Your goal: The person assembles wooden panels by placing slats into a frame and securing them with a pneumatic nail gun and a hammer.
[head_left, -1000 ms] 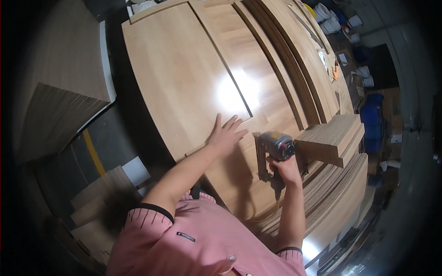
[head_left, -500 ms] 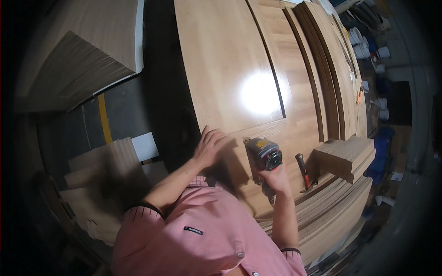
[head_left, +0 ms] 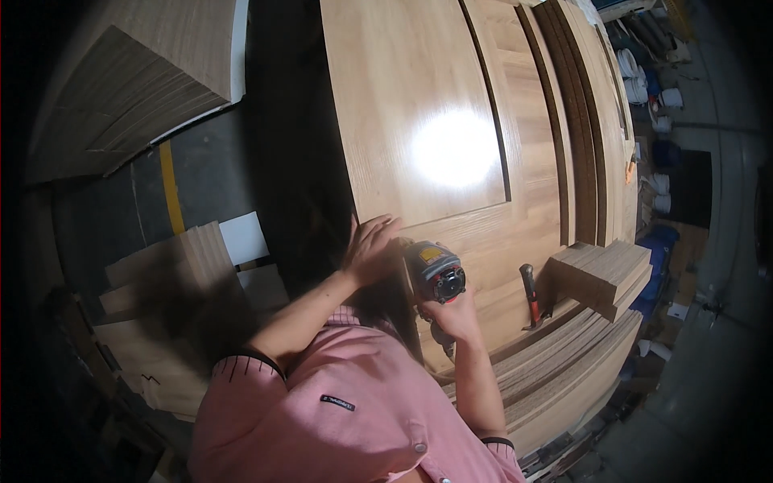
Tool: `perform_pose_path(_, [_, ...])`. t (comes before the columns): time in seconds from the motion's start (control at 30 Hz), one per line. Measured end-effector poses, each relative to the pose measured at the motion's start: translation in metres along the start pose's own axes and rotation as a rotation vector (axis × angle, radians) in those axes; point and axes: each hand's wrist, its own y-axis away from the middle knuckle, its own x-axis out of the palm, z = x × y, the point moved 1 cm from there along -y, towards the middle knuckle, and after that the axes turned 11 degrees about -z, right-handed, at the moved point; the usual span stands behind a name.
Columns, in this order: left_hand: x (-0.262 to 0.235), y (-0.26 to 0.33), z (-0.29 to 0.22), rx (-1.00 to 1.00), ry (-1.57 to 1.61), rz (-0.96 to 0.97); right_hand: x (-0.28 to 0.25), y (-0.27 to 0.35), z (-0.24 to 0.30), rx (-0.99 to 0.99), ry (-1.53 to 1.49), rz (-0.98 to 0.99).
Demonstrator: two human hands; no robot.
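Observation:
My right hand (head_left: 453, 314) is wrapped round the handle of a grey and black nail gun (head_left: 433, 262). Its nose is hidden under the body, close to the near left edge of the woodwork. My left hand (head_left: 370, 251) lies flat with fingers stretched at the near left corner of a large light wood panel (head_left: 394, 105), just left of the nail gun. Beneath and right of that panel lies another light wood board (head_left: 483, 241). A bright light reflects off the large panel.
A red and black hammer (head_left: 531, 298) lies on the right, beside short stacked wood blocks (head_left: 604, 270). Long strips (head_left: 564, 121) run along the right side. Stacked boards (head_left: 555, 378) stand at the near right. A tall board stack (head_left: 137, 88) and lower offcuts (head_left: 189, 266) stand left.
The nail gun in my right hand has moved left, nearer my left hand. My left hand stays at the panel corner, its fingers slightly shifted. The view has turned a little.

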Motion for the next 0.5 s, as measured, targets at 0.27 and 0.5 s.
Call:
perform_pose_path(0.27, [0.001, -0.001, 0.002, 0.004, 0.031, -0.034, 0.007, 0.004, 0.023, -0.002, 0.046, 0.029])
perform_pose_path(0.5, [-0.002, -0.004, -0.001, -0.063, 0.064, -0.009, 0.008, 0.008, 0.026, -0.105, 0.000, 0.033])
